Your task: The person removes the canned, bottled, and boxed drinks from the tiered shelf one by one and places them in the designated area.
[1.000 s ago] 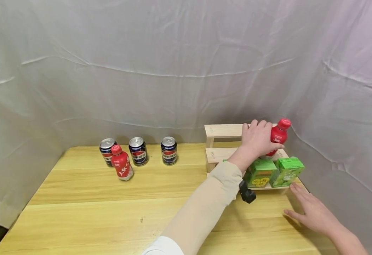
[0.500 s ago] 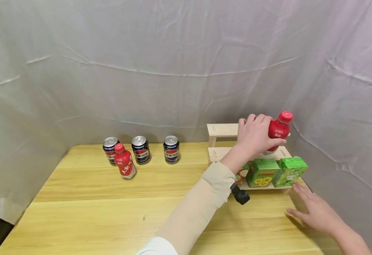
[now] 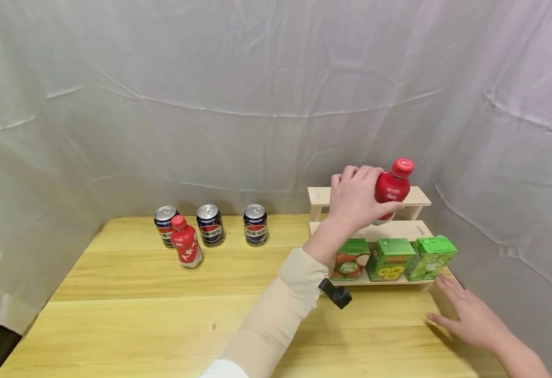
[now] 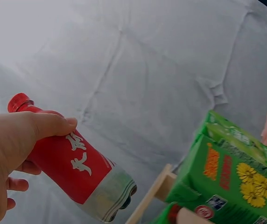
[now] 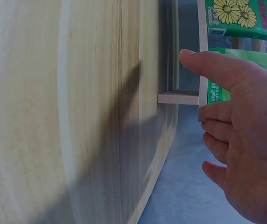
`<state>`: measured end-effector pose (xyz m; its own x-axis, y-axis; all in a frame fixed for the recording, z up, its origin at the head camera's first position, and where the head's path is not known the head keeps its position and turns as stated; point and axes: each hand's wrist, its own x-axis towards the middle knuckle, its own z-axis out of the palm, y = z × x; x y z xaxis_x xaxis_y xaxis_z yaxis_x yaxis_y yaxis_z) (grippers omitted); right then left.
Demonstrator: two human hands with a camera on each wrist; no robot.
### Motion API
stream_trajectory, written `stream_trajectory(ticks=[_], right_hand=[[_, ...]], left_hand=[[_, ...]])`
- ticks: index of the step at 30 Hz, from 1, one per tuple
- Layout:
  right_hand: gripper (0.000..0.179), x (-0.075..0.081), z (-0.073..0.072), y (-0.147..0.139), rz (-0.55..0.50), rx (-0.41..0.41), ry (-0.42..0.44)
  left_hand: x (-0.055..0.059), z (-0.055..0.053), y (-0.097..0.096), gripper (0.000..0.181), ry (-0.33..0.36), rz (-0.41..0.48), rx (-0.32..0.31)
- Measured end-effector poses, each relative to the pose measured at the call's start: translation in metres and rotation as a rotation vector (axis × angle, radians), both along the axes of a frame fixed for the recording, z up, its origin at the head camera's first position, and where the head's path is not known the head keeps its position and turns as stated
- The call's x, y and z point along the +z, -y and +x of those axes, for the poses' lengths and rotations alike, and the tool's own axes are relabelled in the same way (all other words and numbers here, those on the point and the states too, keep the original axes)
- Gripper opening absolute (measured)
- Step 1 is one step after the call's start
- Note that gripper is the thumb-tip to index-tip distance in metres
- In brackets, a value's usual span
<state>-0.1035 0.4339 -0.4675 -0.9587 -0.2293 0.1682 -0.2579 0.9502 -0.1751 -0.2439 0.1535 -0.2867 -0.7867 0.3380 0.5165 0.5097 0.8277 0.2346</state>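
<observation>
My left hand grips a red bottle with a red cap and pale base. It holds the bottle tilted in the air over the wooden tiered rack; in the left wrist view the thumb lies along the bottle's label. On the rack's lowest tier stand three green drink cartons: one with an orange picture, one with yellow flowers and a light green one. My right hand is at the rack's front right corner, fingers extended, fingertips against its edge beside the light green carton.
On the left of the wooden table a second red bottle stands in front of dark blue cola cans: one can partly behind it, another can, and a third can further right. Grey cloth hangs behind and at the sides.
My left hand has lifted the bottle from near the middle tier and carried it up and left. The orange-picture carton has come into view. My right hand stays at the rack's corner.
</observation>
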Motion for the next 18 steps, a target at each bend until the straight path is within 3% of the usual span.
stream_trajectory(ticks=[11, 18], right_hand=[[0.089, 0.001, 0.000, 0.000, 0.003, 0.002, 0.016], [0.089, 0.000, 0.000, -0.001, -0.007, 0.001, 0.016]], left_hand=[[0.002, 0.007, 0.045, 0.062, -0.091, 0.117, -0.010], [-0.005, 0.012, 0.070, 0.062, -0.140, 0.156, -0.033]])
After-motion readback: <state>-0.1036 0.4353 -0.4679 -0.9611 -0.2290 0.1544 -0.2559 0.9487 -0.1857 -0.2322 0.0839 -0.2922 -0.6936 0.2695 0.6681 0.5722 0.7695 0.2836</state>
